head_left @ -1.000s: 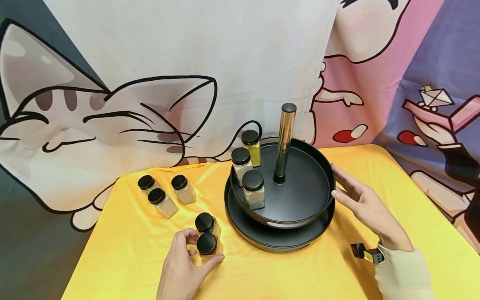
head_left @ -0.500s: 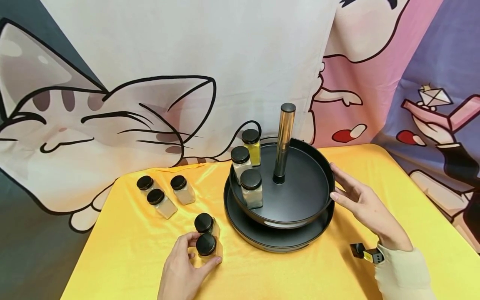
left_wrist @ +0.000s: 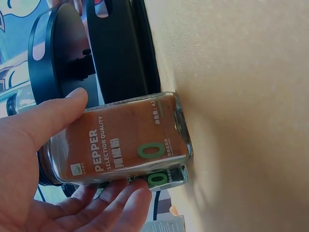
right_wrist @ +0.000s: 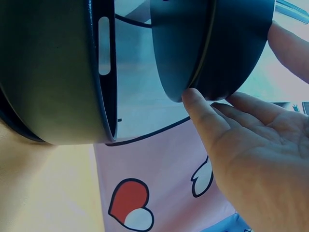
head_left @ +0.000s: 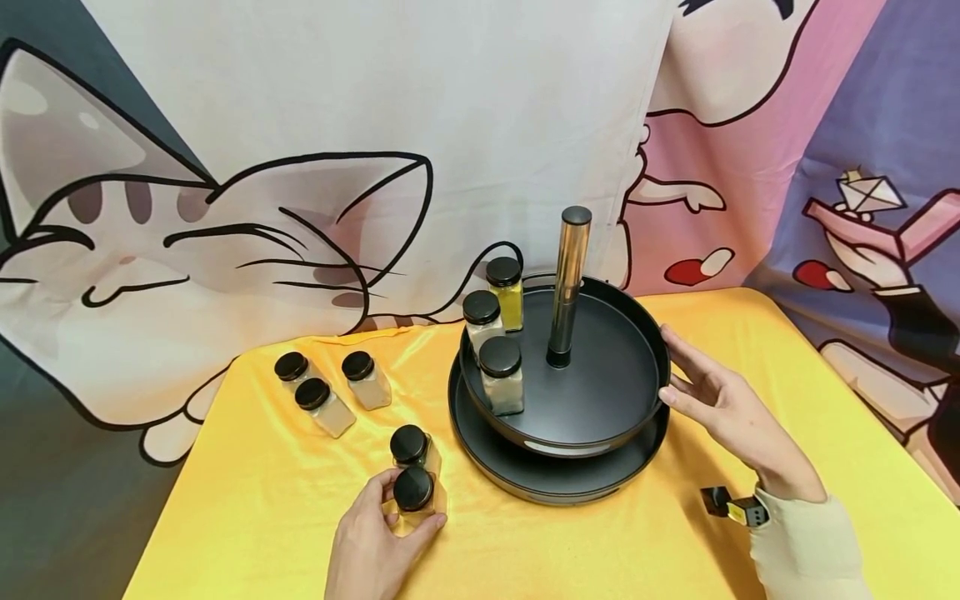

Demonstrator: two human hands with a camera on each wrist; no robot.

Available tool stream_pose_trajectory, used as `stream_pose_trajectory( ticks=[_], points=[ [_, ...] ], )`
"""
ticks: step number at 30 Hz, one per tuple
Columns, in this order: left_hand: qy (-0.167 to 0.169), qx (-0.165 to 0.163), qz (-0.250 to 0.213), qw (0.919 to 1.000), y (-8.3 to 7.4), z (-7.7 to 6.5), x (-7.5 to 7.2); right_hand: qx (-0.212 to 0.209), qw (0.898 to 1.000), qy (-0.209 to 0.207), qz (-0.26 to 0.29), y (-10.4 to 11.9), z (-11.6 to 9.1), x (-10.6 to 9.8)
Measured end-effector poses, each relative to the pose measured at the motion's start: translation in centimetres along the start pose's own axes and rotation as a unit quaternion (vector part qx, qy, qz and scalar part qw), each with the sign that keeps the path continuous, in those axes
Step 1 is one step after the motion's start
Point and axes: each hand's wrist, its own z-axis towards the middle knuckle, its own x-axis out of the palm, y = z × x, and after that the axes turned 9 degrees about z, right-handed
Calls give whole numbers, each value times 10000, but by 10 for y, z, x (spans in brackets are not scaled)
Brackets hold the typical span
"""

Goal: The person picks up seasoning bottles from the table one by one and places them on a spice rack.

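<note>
My left hand (head_left: 377, 533) holds the nearer of two adjacent jars, a square glass pepper jar (left_wrist: 120, 140) with brown powder and a black lid (head_left: 414, 488). The thumb lies along one side and the fingers reach round the other; the jar stands on the cloth. A second similar jar (head_left: 410, 446) stands just behind it. My right hand (head_left: 720, 408) touches the outer wall of the upper black round tray (head_left: 592, 400) with fingers nearly straight. That tray carries a yellow-filled jar (head_left: 510, 304) and two pale-filled jars, one farther back (head_left: 483, 337), one nearer (head_left: 502, 390).
Below the upper tray sits a wider lower tray (head_left: 555, 483), and a metal post (head_left: 568, 292) rises from the middle. Several pale-filled jars, including one at the right (head_left: 369, 387), stand at the left on the yellow cloth (head_left: 247, 517). A printed curtain (head_left: 525, 108) hangs behind.
The upper tray has turned slightly, its jars on the left shifting a little away from me. My left fingers have drawn in closer round the pepper jar. The right hand stays nearly in place.
</note>
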Motion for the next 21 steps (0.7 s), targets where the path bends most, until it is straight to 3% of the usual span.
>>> stream_pose_trajectory(
  ticks=[12,21],
  points=[
    [-197,-69,-60,9998,-1,0,3,78,10000,17,-38,2,0,1],
    [-259,-201,-210,9992,-4,-1,-3,58,9999,76,58,1,-1,1]
  ],
)
